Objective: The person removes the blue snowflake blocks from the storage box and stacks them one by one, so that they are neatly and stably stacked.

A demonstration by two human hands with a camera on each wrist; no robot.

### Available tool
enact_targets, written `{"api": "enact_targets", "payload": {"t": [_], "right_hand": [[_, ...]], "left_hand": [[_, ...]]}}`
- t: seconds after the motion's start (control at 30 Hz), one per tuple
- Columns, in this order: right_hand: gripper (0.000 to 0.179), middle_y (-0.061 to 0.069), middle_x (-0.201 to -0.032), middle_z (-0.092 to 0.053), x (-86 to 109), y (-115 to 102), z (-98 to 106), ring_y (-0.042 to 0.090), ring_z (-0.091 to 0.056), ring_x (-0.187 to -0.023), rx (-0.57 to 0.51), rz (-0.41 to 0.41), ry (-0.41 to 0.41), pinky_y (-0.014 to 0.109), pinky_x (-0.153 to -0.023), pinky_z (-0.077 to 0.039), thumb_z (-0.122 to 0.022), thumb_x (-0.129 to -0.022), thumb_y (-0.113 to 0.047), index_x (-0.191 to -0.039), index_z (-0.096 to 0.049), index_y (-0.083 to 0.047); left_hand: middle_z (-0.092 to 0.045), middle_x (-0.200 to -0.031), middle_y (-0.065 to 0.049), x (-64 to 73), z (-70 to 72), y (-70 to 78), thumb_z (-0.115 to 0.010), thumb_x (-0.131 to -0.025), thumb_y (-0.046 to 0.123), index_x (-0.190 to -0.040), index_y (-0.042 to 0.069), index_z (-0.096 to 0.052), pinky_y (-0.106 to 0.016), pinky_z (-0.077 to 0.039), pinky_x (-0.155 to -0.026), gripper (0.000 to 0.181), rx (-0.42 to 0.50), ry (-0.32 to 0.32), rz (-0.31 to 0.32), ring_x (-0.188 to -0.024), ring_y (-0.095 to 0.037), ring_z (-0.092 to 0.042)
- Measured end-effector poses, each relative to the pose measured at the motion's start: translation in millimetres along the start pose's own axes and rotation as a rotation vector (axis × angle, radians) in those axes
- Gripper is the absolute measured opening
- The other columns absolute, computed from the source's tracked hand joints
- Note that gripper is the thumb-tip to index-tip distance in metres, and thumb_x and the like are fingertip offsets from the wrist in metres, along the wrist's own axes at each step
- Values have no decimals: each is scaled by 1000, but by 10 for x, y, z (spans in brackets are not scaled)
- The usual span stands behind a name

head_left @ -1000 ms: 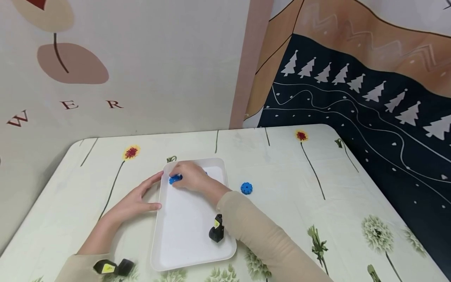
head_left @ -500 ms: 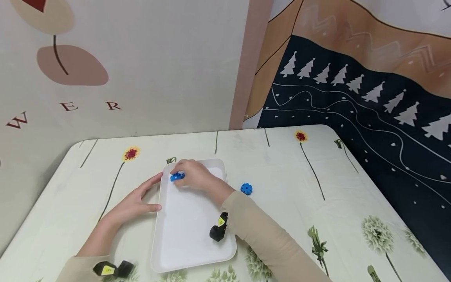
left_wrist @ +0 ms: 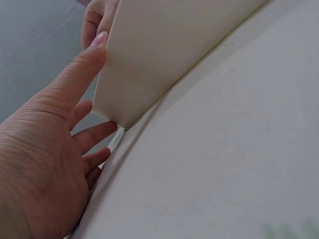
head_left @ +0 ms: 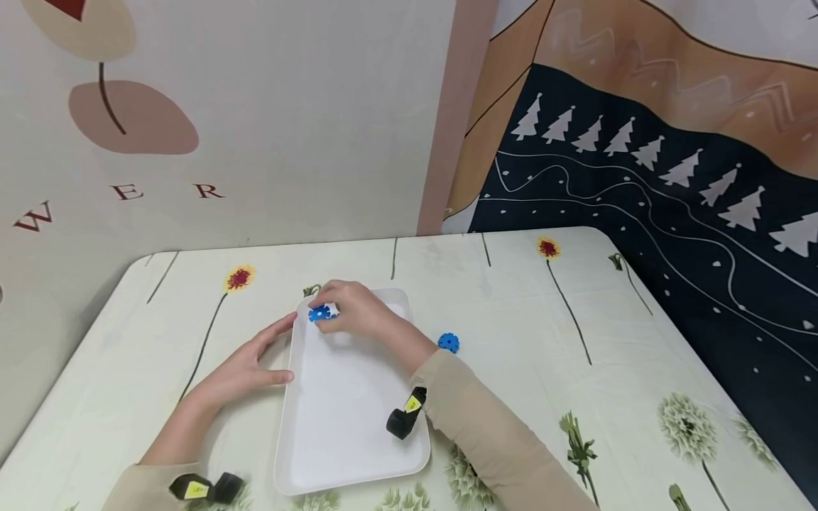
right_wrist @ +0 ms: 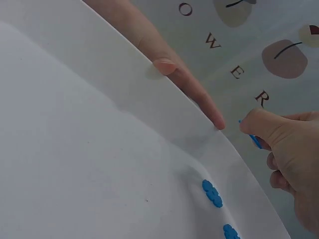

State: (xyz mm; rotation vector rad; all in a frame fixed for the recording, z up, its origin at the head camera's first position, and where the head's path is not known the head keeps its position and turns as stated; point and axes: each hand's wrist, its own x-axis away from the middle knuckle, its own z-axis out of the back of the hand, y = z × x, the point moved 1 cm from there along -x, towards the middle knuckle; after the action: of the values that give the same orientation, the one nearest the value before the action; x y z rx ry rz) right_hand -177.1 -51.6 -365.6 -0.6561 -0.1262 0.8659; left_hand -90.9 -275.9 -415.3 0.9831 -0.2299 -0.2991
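Observation:
In the head view, my right hand (head_left: 359,311) is over the far left part of a white tray (head_left: 348,419). It pinches a blue notched disc (head_left: 318,313) between thumb and fingers; in the right wrist view this disc (right_wrist: 255,141) shows nearly edge-on. Below it, a blue disc (right_wrist: 212,193) and a second blue disc (right_wrist: 231,232) lie inside the tray near its wall. My left hand (head_left: 239,370) is at the tray's left side with fingers extended. Its thumb (left_wrist: 99,42) touches the tray wall in the left wrist view.
Another blue notched disc (head_left: 449,343) lies on the flower-print tablecloth (head_left: 511,312), right of the tray. Walls with printed hangings stand behind the table. A black wrist camera (head_left: 402,421) on the right sleeve hangs over the tray's right side.
My right hand has risen slightly and shifted toward the far side and to the right, with the blue disc turned to show more of its face. The left hand stays put.

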Motion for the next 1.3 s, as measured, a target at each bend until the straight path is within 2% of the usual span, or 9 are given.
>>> {"api": "enact_targets", "payload": {"t": [0.17,0.33,0.73,0.9,1.03,1.17,1.3], "right_hand": [[34,1,-117,-60,69,-71,108,10,-53,-84,-43,38,32,12,-70,-43,-72,-86,-16,-119,-68,-9],[33,3,-115,-61,157,-145,211,10,-54,-88,-64,104,66,12,-74,-44,-72,-85,-12,-117,-68,-5],[32,3,-109,-60,484,-217,420,16,-57,-89,-91,144,154,18,-72,-48,-74,-83,-11,-114,-70,-4],[30,5,-107,-61,645,-199,498,18,-58,-86,-106,193,206,22,-68,-50,-76,-80,-9,-109,-72,-2],[27,5,-104,-61,763,-144,541,12,-54,-79,-93,238,250,22,-62,-48,-76,-79,-6,-105,-73,-1],[27,4,-102,-62,883,-63,570,7,-50,-74,-101,244,280,18,-59,-44,-76,-77,-4,-103,-73,-1],[28,5,-101,-62,1010,12,604,7,-47,-68,-127,237,302,19,-57,-42,-78,-75,-3,-102,-73,0]], "left_hand": [[-24,-154,-18,-2,-6,10,-80,-78,24,-153,18,-25,-73,-17,-99,93,3,-1,13,-139,-45,-14],[-24,-154,-18,-4,-8,13,-80,-79,24,-153,20,-25,-73,-17,-99,92,4,-4,15,-139,-45,-14],[-27,-153,-18,-6,5,1,-80,-78,21,-153,20,-26,-71,-16,-101,92,13,-4,-15,-139,-43,-15],[-27,-152,-19,-1,9,0,-80,-77,18,-152,18,-26,-70,-15,-102,93,27,3,-26,-139,-43,-15],[-27,-152,-20,2,4,9,-81,-76,16,-152,16,-27,-70,-15,-102,93,38,7,-36,-139,-44,-14],[-27,-152,-20,6,2,24,-81,-76,16,-152,15,-27,-71,-14,-102,93,40,5,-28,-140,-43,-13],[-27,-153,-18,8,3,32,-81,-76,17,-152,17,-26,-71,-14,-102,94,42,5,-15,-140,-43,-13]]}}
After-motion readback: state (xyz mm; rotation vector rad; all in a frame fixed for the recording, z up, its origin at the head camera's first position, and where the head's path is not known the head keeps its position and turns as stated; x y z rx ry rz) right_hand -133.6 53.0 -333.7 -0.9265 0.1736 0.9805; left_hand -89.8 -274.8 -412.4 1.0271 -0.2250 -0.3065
